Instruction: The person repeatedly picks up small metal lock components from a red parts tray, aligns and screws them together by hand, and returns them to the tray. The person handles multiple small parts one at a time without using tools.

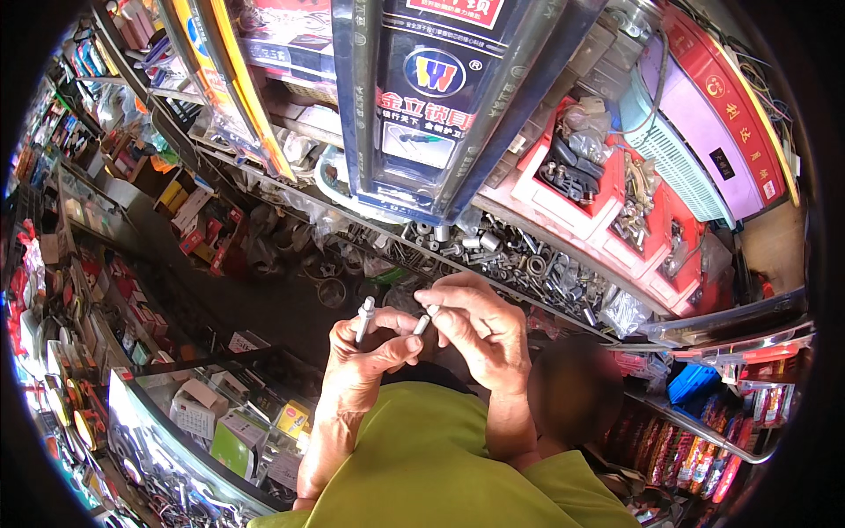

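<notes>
My left hand (368, 354) is closed around a slim silver rod (365, 319) with a wider collar, which stands upright between its fingers. The same hand's thumb and fingertips also pinch a short pale metal pin (422, 326). Close by, my right hand (482, 333) has its thumb and index finger closed at a small metal piece (432, 310) near the upper end of the pin. Whether that piece and the pin are joined I cannot tell. Both hands are held up in front of my green shirt (431, 458).
Ahead lies a shelf of loose metal parts (493, 246), below a blue display panel (422, 132). Red bins (607, 211) of hardware stand at the right. A glass case (189, 431) is at the lower left. Close on the right is a person's blurred head (576, 387).
</notes>
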`<state>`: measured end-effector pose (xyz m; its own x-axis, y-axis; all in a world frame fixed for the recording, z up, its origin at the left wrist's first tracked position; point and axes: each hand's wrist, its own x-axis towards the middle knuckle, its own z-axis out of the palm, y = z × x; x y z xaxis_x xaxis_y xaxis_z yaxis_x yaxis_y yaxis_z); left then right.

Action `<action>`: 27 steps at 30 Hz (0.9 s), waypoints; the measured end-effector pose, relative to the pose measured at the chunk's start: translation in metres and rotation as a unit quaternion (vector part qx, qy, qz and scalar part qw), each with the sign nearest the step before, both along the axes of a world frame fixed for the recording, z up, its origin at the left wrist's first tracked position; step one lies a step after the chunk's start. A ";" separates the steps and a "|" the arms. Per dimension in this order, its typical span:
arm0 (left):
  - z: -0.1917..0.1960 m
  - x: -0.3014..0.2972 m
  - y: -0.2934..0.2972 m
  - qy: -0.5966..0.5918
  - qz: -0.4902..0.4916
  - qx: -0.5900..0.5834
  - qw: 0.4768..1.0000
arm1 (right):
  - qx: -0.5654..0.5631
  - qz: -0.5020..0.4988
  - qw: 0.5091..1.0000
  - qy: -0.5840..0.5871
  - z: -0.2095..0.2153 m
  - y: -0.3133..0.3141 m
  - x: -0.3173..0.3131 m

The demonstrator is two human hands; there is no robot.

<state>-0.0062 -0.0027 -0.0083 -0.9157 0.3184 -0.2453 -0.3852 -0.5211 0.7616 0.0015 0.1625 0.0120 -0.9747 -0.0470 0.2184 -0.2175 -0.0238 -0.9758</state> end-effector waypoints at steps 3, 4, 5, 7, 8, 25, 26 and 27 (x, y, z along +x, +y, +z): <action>0.002 0.000 0.000 -0.006 0.001 0.003 1.000 | -0.016 -0.004 1.000 -0.010 -0.001 0.005 -0.002; 0.003 0.000 0.000 -0.005 0.002 0.003 1.000 | -0.013 -0.005 1.000 -0.009 -0.001 0.006 -0.002; 0.003 0.000 0.001 0.000 0.005 -0.004 1.000 | -0.016 0.001 1.000 -0.009 0.000 0.006 -0.001; 0.001 0.001 0.002 0.010 0.010 -0.018 1.000 | -0.023 0.013 1.000 -0.010 0.003 0.005 -0.001; 0.002 0.001 0.002 0.015 0.010 -0.016 1.000 | -0.011 0.015 1.000 -0.003 0.001 0.005 -0.001; 0.007 0.003 0.010 0.083 0.025 -0.111 0.990 | 0.141 -0.023 0.990 0.009 0.001 0.011 -0.001; 0.007 0.003 0.010 0.089 0.017 -0.119 0.989 | 0.143 -0.023 0.989 0.008 0.001 0.011 -0.001; 0.006 0.002 0.009 0.094 0.010 -0.127 0.987 | 0.149 -0.036 0.988 0.003 0.001 0.010 -0.001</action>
<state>-0.0039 0.0061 -0.0022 -0.9582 0.2498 -0.1394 -0.2157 -0.3110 0.9256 0.0005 0.1728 0.0134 -0.9767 -0.0416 0.2104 -0.2135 0.2804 -0.9358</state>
